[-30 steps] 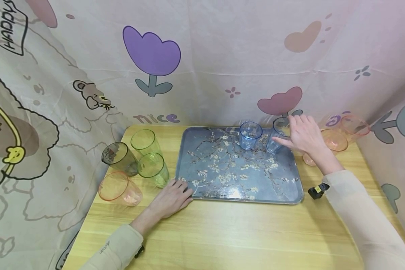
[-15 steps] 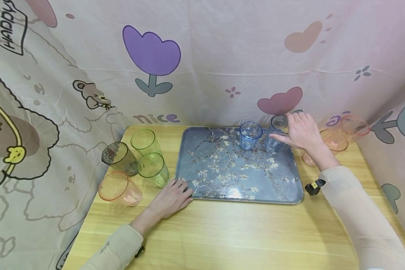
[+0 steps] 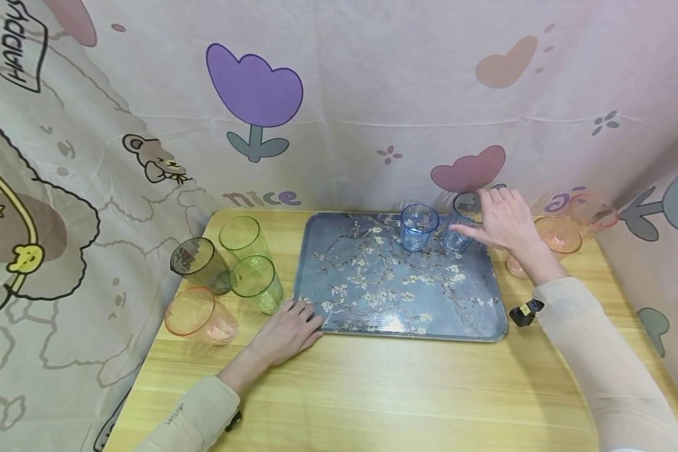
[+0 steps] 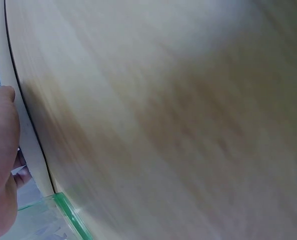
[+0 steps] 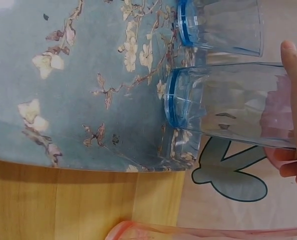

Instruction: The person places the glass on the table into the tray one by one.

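My right hand (image 3: 506, 220) grips a tall clear-blue glass (image 3: 459, 232) near its rim, thumb on one side and fingers on the other. In the right wrist view this glass (image 5: 223, 105) stands upright, its blue base on the back right of the tray. A shorter blue glass (image 3: 419, 227) stands just left of it, with a narrow gap between. My left hand (image 3: 288, 331) rests at the near left corner of the blue blossom-patterned tray (image 3: 373, 282), fingers loosely bent. Beside those fingers is a green glass (image 3: 258, 285); its green base (image 4: 71, 215) shows in the left wrist view.
Left of the tray stand another green glass (image 3: 243, 240), a dark grey glass (image 3: 203, 267) and an orange-pink glass (image 3: 200, 317). Right of it, partly behind my right arm, are an orange glass (image 3: 562, 237) and a pink one (image 3: 594, 211). A curtain backs the wooden table (image 3: 395, 389).
My right hand has shifted slightly left and back with the tall blue glass, then stayed almost still over the last half second. My left hand has not moved.
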The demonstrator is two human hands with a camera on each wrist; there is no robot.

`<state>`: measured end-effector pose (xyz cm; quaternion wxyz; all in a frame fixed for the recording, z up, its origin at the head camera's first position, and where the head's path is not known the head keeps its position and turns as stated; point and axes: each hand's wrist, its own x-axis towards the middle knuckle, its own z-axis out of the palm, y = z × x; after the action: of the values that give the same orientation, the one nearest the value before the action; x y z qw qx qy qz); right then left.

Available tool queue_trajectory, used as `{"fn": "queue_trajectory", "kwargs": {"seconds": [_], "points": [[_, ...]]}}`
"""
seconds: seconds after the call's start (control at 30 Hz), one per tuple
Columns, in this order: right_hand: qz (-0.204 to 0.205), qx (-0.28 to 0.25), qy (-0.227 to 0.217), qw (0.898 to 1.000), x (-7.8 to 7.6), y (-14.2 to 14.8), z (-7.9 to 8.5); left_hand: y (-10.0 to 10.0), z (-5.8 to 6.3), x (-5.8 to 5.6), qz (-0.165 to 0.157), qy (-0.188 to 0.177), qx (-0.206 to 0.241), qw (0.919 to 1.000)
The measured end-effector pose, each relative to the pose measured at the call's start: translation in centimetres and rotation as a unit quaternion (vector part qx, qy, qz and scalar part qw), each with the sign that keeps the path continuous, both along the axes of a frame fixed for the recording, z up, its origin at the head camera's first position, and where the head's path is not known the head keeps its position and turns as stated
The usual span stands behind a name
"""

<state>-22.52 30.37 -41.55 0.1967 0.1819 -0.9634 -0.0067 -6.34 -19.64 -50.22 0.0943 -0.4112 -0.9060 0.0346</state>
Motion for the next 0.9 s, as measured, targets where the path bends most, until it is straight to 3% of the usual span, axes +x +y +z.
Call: {"fn": "queue_trajectory", "kwargs": {"seconds": [0.33,0.77,0.9], "points": [[-0.023,0.016,-0.04,0.999,0.7,-0.4,1.0,0.0,0.0,0.0,0.001,-0.001,0.001,1.0],[-0.055,-0.023,-0.035,0.998,2.7,-0.1,3.1,-0.1,0.0,0.0,0.003,-0.006,0.002,1.0],[-0.063,-0.049,-0.012,0.997,3.6,0.2,3.8,-0.1,0.0,0.0,0.003,-0.007,0.003,1.0]]}}
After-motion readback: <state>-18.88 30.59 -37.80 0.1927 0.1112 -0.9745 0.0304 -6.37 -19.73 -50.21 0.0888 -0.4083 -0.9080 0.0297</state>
